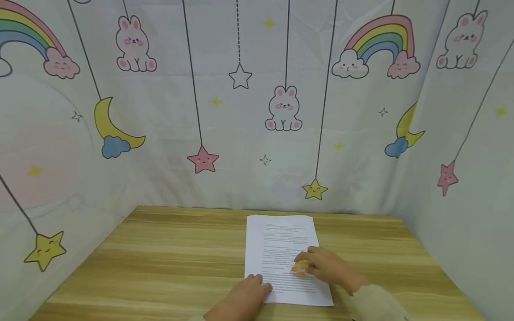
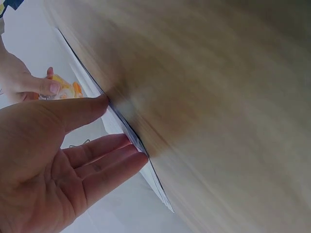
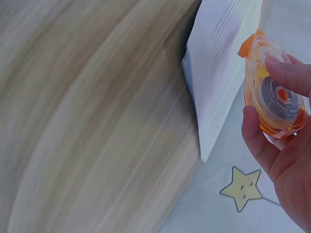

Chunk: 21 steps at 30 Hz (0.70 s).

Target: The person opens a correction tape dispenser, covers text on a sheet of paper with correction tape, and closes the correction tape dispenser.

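Observation:
A stack of printed paper (image 1: 281, 236) lies on the table, its top sheet covered in lines of text. My right hand (image 1: 331, 267) holds a clear and orange correction tape dispenser (image 1: 299, 268) over the right half of the page. In the right wrist view, thumb and fingers pinch the dispenser (image 3: 279, 99) by its sides; its dark reel shows through the case, and its orange tip stands apart from the paper. At the stack's lower left edge rests my left hand (image 1: 246, 294). The left wrist view shows its thumb and fairly straight fingers (image 2: 114, 174) touching the paper.
The wooden table (image 1: 168, 249) carries the stack near its middle. Behind it and along both sides hangs a pale curtain (image 1: 168, 111) printed with rabbits, stars, moons and rainbows.

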Tool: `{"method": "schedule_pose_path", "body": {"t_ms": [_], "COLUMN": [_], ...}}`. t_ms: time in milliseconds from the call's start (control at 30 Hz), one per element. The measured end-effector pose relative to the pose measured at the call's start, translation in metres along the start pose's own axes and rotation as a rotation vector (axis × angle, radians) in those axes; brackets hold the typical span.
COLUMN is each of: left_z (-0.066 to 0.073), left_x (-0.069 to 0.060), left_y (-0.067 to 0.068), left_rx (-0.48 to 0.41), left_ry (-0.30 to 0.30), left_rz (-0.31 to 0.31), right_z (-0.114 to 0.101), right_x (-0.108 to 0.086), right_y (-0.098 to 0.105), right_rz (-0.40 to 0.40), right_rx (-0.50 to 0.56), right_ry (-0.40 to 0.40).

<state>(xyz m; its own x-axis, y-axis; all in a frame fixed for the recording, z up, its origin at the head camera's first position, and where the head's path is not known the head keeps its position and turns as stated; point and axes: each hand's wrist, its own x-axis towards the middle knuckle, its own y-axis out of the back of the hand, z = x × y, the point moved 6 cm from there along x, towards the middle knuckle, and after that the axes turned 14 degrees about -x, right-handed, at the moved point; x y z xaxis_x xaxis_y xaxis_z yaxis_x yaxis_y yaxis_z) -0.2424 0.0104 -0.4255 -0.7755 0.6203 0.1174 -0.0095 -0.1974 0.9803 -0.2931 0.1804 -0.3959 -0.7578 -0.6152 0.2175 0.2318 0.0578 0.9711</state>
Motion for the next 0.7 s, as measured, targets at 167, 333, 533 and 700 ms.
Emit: {"method": "schedule_pose_path", "body": {"t_ms": [167,333,533,700], "left_z": [-0.002,-0.001,0.002,0.003], "left_x": [0.002,0.001,0.002,0.003], "left_y": [-0.002,-0.001,-0.001,-0.001], "left_rx": [0.007,0.019,0.038,0.049], "left_ry": [0.032,0.037,0.035,0.036], "left_rz": [-0.033,-0.023,-0.018,-0.021], "right_z": [-0.012,-0.022,-0.034,-0.041], "right_x": [0.013,0.022,0.031,0.038], "right_y": [-0.003,-0.005,-0.008,-0.009], "right_rz": [0.003,0.034,0.066,0.064], "right_rx": [0.002,-0.011,-0.044,-0.079], "right_ry": [0.02,0.042,0.06,0.07]}}
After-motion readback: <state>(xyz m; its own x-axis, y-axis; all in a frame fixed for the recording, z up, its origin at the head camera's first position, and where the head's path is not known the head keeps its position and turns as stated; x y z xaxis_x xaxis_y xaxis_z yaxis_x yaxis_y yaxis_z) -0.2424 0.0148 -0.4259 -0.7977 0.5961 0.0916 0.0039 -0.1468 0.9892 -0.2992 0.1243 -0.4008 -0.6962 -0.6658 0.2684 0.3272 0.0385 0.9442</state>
